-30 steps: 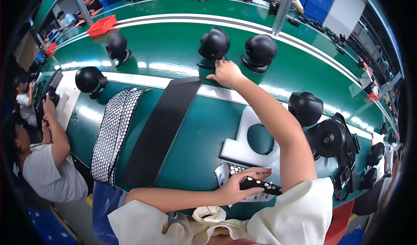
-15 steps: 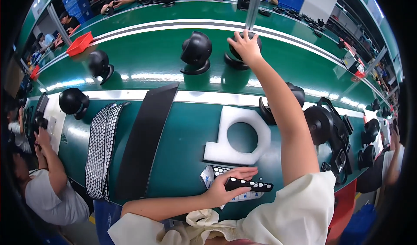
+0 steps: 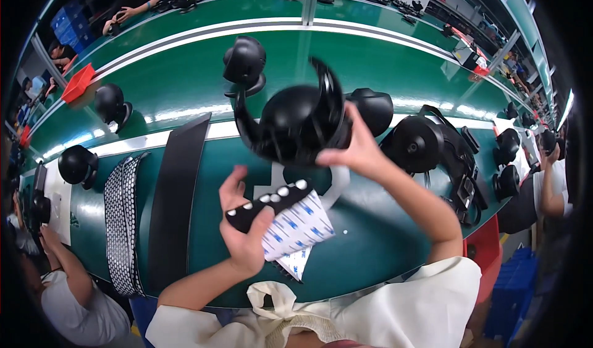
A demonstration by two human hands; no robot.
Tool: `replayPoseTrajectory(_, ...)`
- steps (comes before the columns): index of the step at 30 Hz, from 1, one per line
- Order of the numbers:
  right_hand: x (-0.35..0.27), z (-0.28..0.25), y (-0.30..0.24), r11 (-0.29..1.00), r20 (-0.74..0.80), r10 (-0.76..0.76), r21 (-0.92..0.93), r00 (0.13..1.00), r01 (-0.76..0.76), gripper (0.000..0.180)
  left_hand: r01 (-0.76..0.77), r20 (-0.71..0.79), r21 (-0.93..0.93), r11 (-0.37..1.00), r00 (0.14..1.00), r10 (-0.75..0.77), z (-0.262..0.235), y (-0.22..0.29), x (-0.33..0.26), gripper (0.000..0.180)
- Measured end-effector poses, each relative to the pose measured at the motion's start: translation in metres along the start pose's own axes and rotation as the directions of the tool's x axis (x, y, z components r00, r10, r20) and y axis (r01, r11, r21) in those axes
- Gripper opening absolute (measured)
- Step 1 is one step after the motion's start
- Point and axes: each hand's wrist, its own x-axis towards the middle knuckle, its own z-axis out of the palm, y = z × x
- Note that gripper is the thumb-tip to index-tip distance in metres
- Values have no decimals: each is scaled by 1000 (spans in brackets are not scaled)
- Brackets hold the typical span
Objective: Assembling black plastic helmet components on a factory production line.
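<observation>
My right hand (image 3: 358, 150) grips a glossy black rounded housing with a curved, two-armed bracket (image 3: 293, 122), held up over the bench and blurred by motion. My left hand (image 3: 244, 243) is closed on a folded sheet of adhesive pads (image 3: 299, 227), black with white round dots on one face and white backing with blue print on the other. It is just below the housing. A white foam block (image 3: 338, 184) with a round cutout lies under the housing, mostly hidden by it.
On the left lie a black flat panel (image 3: 176, 206) and a dotted sheet (image 3: 122, 224). Similar black housings stand at the far line (image 3: 245, 61), to the left (image 3: 78, 165) and right (image 3: 412, 143). Black straps (image 3: 463, 181) lie at right. Co-workers sit on both sides and across.
My right hand has brought the black housing from the far line toward me, over the foam block. My left hand has lifted the dotted sheet and moved left. The view has shifted right.
</observation>
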Motion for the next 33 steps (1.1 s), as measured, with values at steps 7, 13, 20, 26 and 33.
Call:
replayPoseTrajectory(7, -24, -25, 23, 661, 293, -203, -663, 934, 352, 102, 6, 175, -229, 973, 984, 35, 10, -5, -19, 10)
replayPoseTrajectory(13, -48, -28, 9, 504, 352, -132, -781, 927, 369, 56, -195, 263, 128, 972, 952, 156, 5, 4, -9, 15)
replayPoseTrajectory(20, -72, -17, -89, 534, 126, -397, -774, 909, 341, 22, 62, 221, -80, 995, 974, -43, 1, 39, -4, 25)
replayPoseTrajectory(26, -57, 18, -67, 814, 385, -321, -354, 865, 460, 39, -44, 368, 291, 956, 927, -69, 7, 45, 1, 19)
replayPoseTrajectory(33, -60, 28, -76, 677, 349, -383, -524, 855, 517, 28, -125, 334, 267, 956, 942, 29, 5, 38, 5, 17)
